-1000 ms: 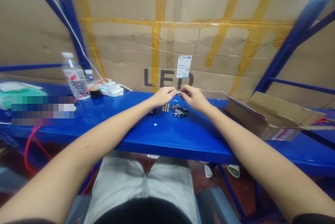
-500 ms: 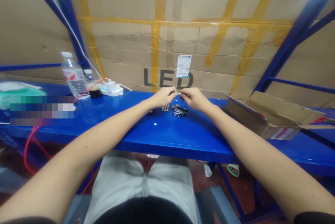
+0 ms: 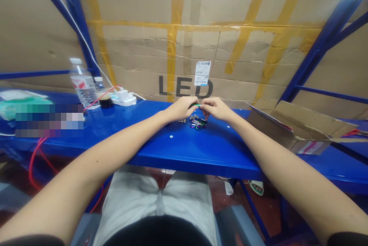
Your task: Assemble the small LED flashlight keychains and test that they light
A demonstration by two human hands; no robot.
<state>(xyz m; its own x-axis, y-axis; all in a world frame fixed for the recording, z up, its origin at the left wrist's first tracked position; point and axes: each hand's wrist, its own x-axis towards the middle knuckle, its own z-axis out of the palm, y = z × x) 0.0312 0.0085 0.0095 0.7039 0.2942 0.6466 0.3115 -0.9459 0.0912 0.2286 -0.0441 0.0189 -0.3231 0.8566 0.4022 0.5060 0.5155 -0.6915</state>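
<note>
Over the blue table, my left hand (image 3: 182, 108) and my right hand (image 3: 216, 108) are close together, fingers closed on a thin green carabiner (image 3: 196, 104) stretching between them. Most of its shape is hidden by the fingers. Just below the hands lies a small pile of coloured carabiners (image 3: 198, 124), with purple, green and silver ones showing. Beside the pile are small shiny metal pieces (image 3: 193, 117), too small to make out. My left hand partly covers another group of them.
An open cardboard box (image 3: 293, 129) stands on the right of the blue table (image 3: 184, 154). On the left are a water bottle (image 3: 83, 85), a smaller bottle with dark liquid (image 3: 104, 98), a white power strip (image 3: 125, 100) and red cables. A large cardboard sheet (image 3: 138, 54) stands behind.
More of the green carabiner shows between my hands. The left hand has turned and now covers more of the small metal pieces. Some right-hand fingers have dropped lower.
</note>
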